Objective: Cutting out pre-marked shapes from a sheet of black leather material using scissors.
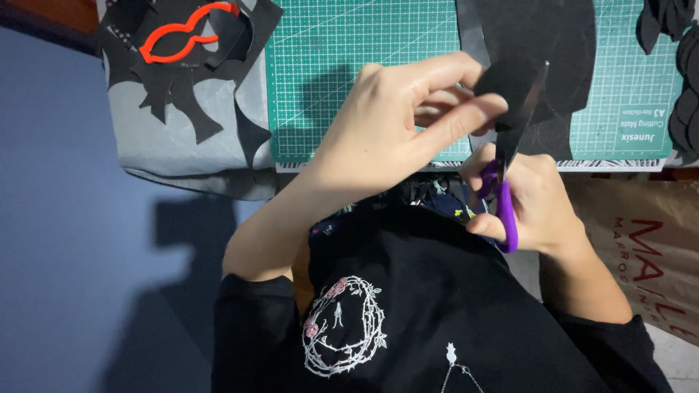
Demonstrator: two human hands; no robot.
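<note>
Black embroidered top (pixel 408 320) fills the foreground. Right hand (pixel 539 207) closed through purple-handled scissors (pixel 506 189), blades up into a black felt piece (pixel 510 80). Left hand (pixel 397 120) pinches that piece above the green cutting mat (pixel 349 58) on the surface.

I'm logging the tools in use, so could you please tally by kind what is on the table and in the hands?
Cutting mat: 1
Scissors, in the right hand: 1
Black piece in the left hand: 1
Orange stencil: 1
Total: 4
</note>
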